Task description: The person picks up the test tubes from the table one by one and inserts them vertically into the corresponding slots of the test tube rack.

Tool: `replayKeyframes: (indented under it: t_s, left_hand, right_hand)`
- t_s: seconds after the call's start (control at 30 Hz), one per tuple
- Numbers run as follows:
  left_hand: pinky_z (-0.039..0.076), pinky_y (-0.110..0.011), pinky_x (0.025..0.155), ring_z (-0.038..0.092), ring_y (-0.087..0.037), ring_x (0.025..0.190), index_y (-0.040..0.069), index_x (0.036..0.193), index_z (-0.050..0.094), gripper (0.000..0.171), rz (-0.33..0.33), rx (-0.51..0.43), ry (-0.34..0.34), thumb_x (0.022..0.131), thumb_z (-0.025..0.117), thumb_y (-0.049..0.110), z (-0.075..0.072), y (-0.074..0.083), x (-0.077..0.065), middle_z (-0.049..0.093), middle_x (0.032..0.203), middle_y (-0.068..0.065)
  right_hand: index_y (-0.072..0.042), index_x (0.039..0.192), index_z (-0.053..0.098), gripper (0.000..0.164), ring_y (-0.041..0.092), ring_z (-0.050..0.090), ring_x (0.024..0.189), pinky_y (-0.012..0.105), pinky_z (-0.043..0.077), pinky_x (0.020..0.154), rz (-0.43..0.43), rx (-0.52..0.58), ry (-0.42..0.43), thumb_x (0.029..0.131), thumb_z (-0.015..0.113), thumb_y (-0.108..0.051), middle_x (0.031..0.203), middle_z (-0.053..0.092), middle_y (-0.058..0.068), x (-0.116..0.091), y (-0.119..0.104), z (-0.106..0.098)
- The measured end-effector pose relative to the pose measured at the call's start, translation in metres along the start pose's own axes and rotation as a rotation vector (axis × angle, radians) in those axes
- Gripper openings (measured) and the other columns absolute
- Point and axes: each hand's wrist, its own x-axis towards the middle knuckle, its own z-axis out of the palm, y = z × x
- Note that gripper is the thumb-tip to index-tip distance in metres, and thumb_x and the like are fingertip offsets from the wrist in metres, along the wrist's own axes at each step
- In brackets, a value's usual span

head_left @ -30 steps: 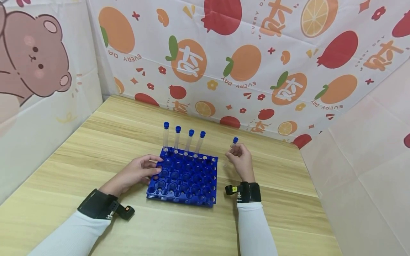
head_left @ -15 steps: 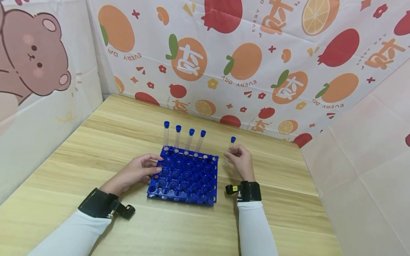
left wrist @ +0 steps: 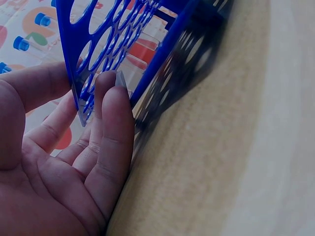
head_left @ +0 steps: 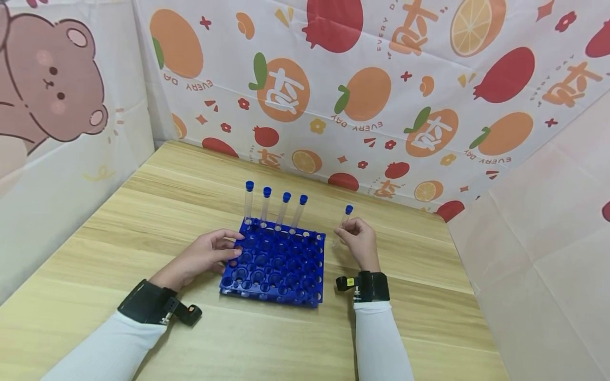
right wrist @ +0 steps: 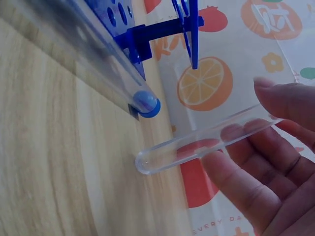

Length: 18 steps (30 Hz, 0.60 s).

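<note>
A blue test tube rack (head_left: 274, 264) sits on the wooden table. My left hand (head_left: 205, 256) grips its left side; in the left wrist view the fingers (left wrist: 115, 128) reach in at the plates' edge. Several clear test tubes with blue caps (head_left: 281, 214) stand upright in the rack's far row, toward its left. To the right of the rack, my right hand (head_left: 358, 238) pinches another blue-capped test tube (head_left: 345, 217) between thumb and fingers. The right wrist view shows this tube's rounded bottom (right wrist: 147, 162) pointing away from the hand, apart from the rack; its cap is out of that view.
The wooden table (head_left: 190, 333) ends at a fruit-print cloth (head_left: 329, 95) behind and pale cloth walls at both sides. In the right wrist view, a blurred clear bar with a blue round end (right wrist: 150, 105) runs beside the rack.
The test tube in my right hand has shifted its tilt slightly, its cap swinging a little left and then back right. The left hand and rack have stayed in place.
</note>
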Motion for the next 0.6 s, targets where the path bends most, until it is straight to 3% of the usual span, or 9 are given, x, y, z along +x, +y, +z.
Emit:
replayKeyframes:
  t_s: [0.17,0.33,0.47,0.6]
  left_hand:
    - [0.060,-0.037,0.067,0.067,-0.020,0.086,0.003,0.138,0.047,0.055,-0.004,0.004,0.003,0.092,0.070,0.023,0.001,0.000,0.001,0.062,0.118,-0.018]
    - [0.060,-0.037,0.067,0.066,-0.020,0.086,0.003,0.138,0.047,0.054,0.006,0.009,0.000,0.093,0.069,0.023,0.001,0.001,0.001,0.060,0.120,-0.021]
    - [0.060,-0.038,0.067,0.067,-0.020,0.086,0.002,0.138,0.047,0.054,0.013,0.010,-0.004,0.093,0.069,0.023,0.001,0.001,0.001,0.059,0.122,-0.023]
    - [0.060,-0.037,0.067,0.066,-0.020,0.086,0.002,0.138,0.046,0.055,0.016,0.012,-0.005,0.093,0.069,0.023,0.001,0.001,0.002,0.059,0.122,-0.023]
  right_hand:
    - [-0.009,0.093,0.067,0.016,0.017,0.066,0.077,0.027,0.060,0.067,-0.100,0.035,0.055,0.086,0.078,-0.018,0.089,0.066,0.006,-0.004,-0.014,-0.001]
    - [-0.010,0.106,0.069,0.021,0.023,0.070,0.085,0.028,0.061,0.073,-0.221,0.085,0.082,0.090,0.073,-0.023,0.095,0.068,0.008,-0.010,-0.042,0.000]
    - [-0.007,0.110,0.069,0.022,0.031,0.071,0.091,0.028,0.060,0.076,-0.299,0.106,0.053,0.092,0.071,-0.020,0.101,0.071,0.012,-0.015,-0.063,0.004]
    - [-0.005,0.112,0.068,0.023,0.029,0.071,0.094,0.027,0.059,0.080,-0.326,0.095,0.007,0.093,0.069,-0.017,0.104,0.071,0.015,-0.019,-0.072,0.013]
